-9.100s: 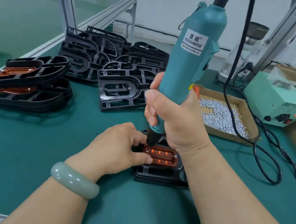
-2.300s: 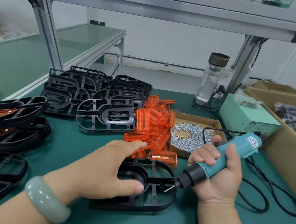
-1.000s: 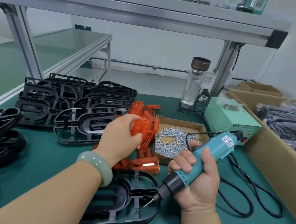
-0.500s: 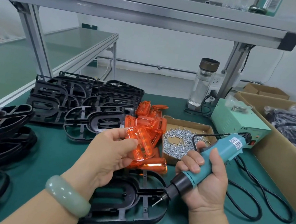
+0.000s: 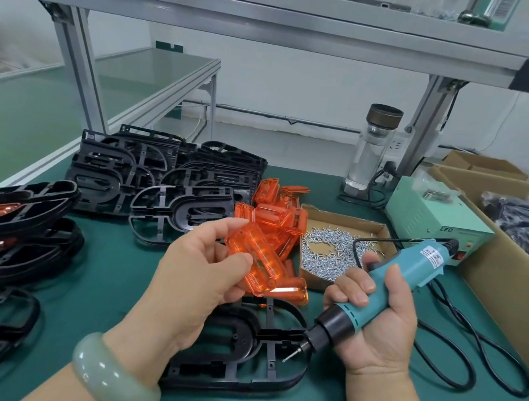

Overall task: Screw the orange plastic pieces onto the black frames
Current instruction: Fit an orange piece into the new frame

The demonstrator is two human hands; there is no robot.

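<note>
My left hand pinches one clear orange plastic piece between thumb and fingers, lifted above the table. Under it a black frame lies flat on the green mat, with no orange piece in it. My right hand grips the teal electric screwdriver, its bit pointing down-left at the frame's right side, just above it. A pile of orange pieces lies behind the frame.
A cardboard tray of screws sits right of the orange pile. Bare black frames are stacked at the back; frames with orange pieces fitted are stacked at left. A green power box, a cable and a large carton stand at right.
My left hand took an orange piece from the pile and has drawn it back above the black frame, turning it in the fingers. The right hand with the screwdriver has hardly moved.
</note>
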